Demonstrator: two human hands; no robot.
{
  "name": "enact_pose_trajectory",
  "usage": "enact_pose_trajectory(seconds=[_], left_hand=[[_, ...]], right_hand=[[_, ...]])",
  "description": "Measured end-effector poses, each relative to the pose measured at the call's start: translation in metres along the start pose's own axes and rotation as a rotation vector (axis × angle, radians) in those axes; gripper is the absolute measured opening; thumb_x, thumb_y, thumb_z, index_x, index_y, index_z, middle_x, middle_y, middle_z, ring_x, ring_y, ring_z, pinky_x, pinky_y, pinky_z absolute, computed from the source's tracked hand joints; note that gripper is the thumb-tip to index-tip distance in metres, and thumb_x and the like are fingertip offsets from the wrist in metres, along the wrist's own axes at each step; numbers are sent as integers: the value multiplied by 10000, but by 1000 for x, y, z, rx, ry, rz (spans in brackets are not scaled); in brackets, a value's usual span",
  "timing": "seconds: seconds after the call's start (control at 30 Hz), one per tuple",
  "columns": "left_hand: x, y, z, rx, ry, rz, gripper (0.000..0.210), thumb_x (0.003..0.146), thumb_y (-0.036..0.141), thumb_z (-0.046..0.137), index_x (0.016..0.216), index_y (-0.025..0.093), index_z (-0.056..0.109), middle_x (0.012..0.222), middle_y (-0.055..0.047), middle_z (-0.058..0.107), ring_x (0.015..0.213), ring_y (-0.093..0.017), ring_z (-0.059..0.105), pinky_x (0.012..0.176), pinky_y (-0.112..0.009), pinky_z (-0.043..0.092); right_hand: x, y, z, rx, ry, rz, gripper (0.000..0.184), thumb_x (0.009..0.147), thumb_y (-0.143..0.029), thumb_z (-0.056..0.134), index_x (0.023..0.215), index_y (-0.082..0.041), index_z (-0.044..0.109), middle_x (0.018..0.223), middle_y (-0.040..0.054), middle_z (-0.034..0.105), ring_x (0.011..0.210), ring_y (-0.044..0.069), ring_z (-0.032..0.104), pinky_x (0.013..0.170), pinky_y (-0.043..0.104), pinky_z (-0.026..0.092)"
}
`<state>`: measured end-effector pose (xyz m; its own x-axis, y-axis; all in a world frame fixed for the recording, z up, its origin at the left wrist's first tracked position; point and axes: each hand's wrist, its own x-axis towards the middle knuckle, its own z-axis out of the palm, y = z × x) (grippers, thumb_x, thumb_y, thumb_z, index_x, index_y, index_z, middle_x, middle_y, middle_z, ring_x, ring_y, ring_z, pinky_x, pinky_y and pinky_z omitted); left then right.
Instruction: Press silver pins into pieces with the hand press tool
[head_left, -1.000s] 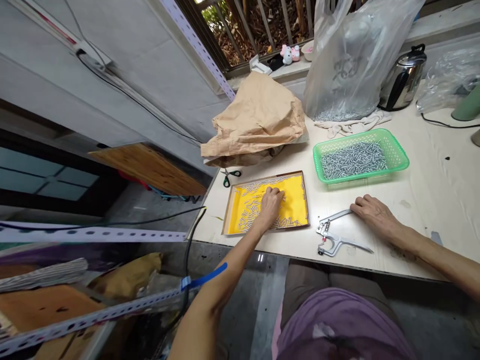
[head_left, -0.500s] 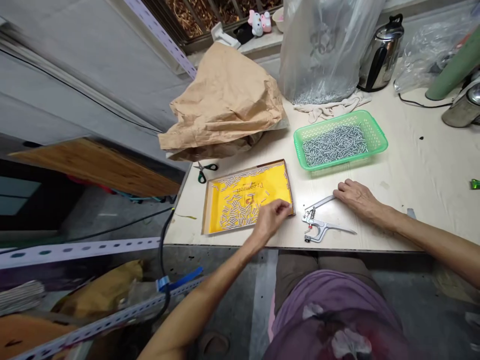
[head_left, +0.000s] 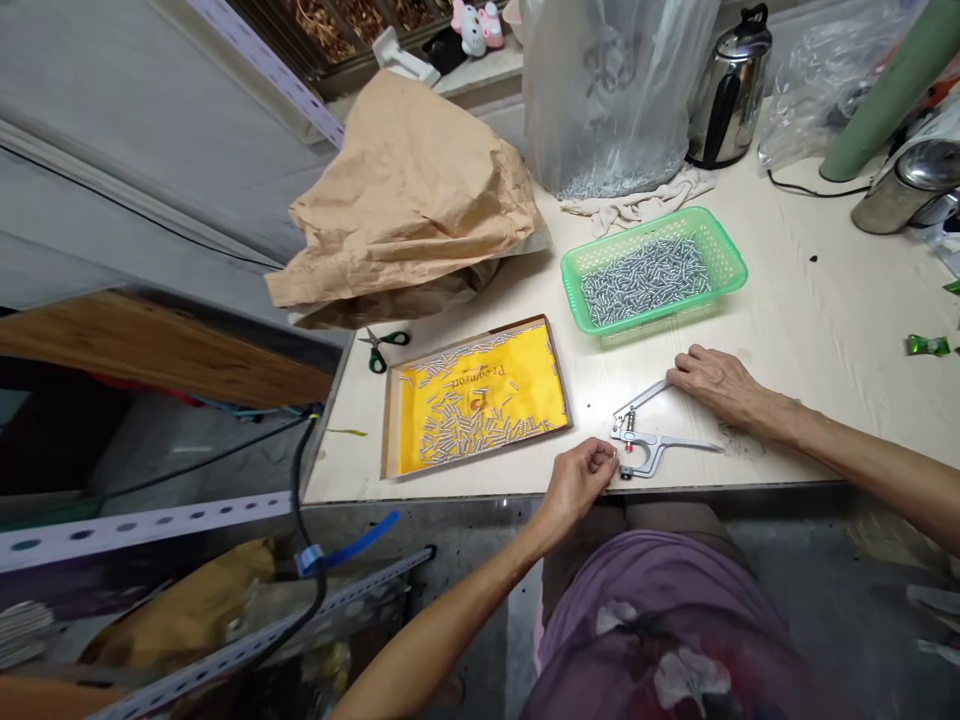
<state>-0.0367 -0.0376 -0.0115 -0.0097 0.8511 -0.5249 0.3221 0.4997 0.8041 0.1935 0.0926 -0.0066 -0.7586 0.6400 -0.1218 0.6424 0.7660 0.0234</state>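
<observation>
Here, the fingers of your right hand (head_left: pixel 720 388) clasp the upper handle (head_left: pixel 645 396) of the snap-fastener pliers (head_left: pixel 664 441) on the tabletop (head_left: pixel 795 340), your left hand (head_left: pixel 582 474) pinches its fingertips together just left of the pliers, contents hidden, with the yellow-lined cardboard tray (head_left: pixel 536 355) of metal pins (head_left: pixel 454 430) farther left.
</observation>
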Motion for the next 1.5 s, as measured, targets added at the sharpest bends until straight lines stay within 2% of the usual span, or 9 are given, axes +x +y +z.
enact_pose_trajectory(seconds=[0.23,0.53,0.9,1.0,1.03,1.13,1.23,1.37,1.5], left_hand=[[13,7,5,60,70,-32,198,669,326,691,679,129,681,615,-11,647,569,-101,537,535,-192,391],[18,19,8,112,-110,-267,231,733,342,664,707,113,667,458,69,513,313,-28,320,350,-179,211],[24,31,7,218,-227,-332,212,745,256,676,592,130,601,421,74,516,277,-32,361,343,-170,246],[20,23,7,218,-249,-343,195,740,279,693,638,123,635,440,64,546,283,-32,390,360,-164,254],[19,21,7,215,-250,-345,187,749,278,687,654,123,642,446,62,554,285,-33,401,362,-161,252],[15,20,7,215,-235,-347,149,780,243,655,692,124,645,457,67,565,281,-30,414,360,-157,239],[12,22,9,213,-218,-353,133,795,212,636,697,121,636,455,75,559,273,-25,404,356,-156,239],[11,23,10,176,-209,-363,142,806,209,625,698,118,636,456,76,550,273,-26,400,360,-158,263],[9,17,11,143,-207,-377,186,813,272,633,708,118,630,496,63,569,292,-28,417,368,-161,266]], right_hand=[[2,-2,3,-16,-15,-11,249,858,-16,404,875,-192,580,887,94,603,826,217,450,598,301,281],[3,-2,8,12,35,8,251,867,-34,407,851,-212,582,842,77,590,810,212,444,600,308,272],[1,-4,6,59,24,23,228,889,-62,403,863,-198,584,855,85,603,827,221,466,615,313,307],[-8,-6,5,155,31,4,110,903,-204,478,886,-182,585,915,99,612,866,228,484,655,320,359],[-13,-8,5,191,37,-12,150,893,-304,525,931,-173,587,955,110,614,890,237,491,684,329,381],[-25,-14,5,245,62,-68,658,741,-638,623,1143,-123,545,1106,165,597,1003,299,496,835,412,414],[-34,-20,8,202,84,-79,956,631,-759,623,1294,-92,453,1227,203,553,1136,369,453,983,519,333],[-40,-25,11,169,86,-64,886,705,-625,655,1355,-86,390,1222,187,561,1123,352,470,1036,525,285],[-41,-29,8,210,85,-34,779,725,-505,693,1320,-85,417,1134,173,581,1008,316,503,919,462,394]])
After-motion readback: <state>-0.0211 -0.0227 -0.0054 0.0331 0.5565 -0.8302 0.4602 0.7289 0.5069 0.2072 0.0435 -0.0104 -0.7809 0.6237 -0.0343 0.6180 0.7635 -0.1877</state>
